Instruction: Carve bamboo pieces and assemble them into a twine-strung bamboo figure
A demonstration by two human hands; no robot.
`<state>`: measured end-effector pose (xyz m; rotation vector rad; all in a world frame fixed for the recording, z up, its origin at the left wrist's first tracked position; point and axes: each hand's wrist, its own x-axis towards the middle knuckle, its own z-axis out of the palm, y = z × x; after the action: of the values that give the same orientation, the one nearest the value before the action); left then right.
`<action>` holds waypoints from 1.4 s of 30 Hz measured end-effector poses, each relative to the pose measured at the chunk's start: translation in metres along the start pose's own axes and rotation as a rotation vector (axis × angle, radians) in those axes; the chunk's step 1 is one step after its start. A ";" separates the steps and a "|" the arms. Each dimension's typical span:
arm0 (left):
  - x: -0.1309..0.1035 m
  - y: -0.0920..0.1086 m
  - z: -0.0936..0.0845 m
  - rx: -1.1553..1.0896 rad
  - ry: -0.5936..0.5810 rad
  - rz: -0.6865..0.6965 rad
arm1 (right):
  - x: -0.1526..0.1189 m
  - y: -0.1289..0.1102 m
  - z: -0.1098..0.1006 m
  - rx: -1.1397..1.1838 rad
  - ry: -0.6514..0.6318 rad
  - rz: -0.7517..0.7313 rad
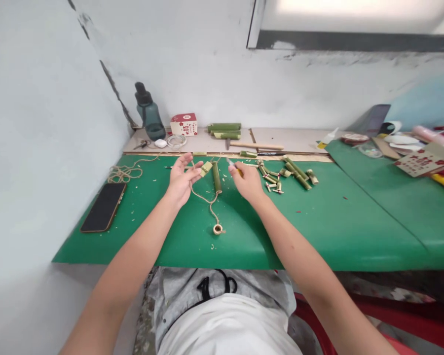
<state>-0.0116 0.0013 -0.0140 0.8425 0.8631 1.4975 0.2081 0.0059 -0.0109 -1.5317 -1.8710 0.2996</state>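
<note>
My left hand point(180, 181) is closed on a short split bamboo piece point(206, 169), pale side showing, above the green mat. Twine point(202, 198) hangs from that hand. It runs past the lower end of a green bamboo tube point(216, 177) to a small bamboo ring point(217, 229) near the front. In my right hand point(247, 181) is a small cutter knife point(231, 163), its tip pointing up and left and a bit of yellow handle showing. The knife and the bamboo piece are apart, with the tube between the two hands.
Right of my hands lie a small jointed bamboo figure point(273, 181) and cut tubes point(298, 173). A hammer point(255, 145) and bamboo lengths point(225, 130) lie behind. At left are a phone point(103, 207), coiled twine point(124, 172) and a bottle point(150, 116). Shavings dot the green mat point(311, 236).
</note>
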 end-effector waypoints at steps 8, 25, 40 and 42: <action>-0.007 0.002 0.007 0.044 -0.074 -0.013 | -0.013 -0.028 0.012 0.046 -0.268 -0.174; -0.007 0.007 0.005 0.048 -0.086 0.029 | 0.006 0.012 -0.014 -0.100 0.085 0.077; 0.005 -0.006 -0.008 -0.079 -0.124 -0.109 | -0.015 -0.025 0.008 0.011 -0.272 -0.227; 0.005 -0.006 -0.008 -0.085 -0.157 -0.133 | -0.015 -0.026 0.008 0.013 -0.286 -0.236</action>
<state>-0.0162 0.0060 -0.0233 0.8121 0.7204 1.3241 0.1843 -0.0135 -0.0075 -1.2950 -2.2441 0.4382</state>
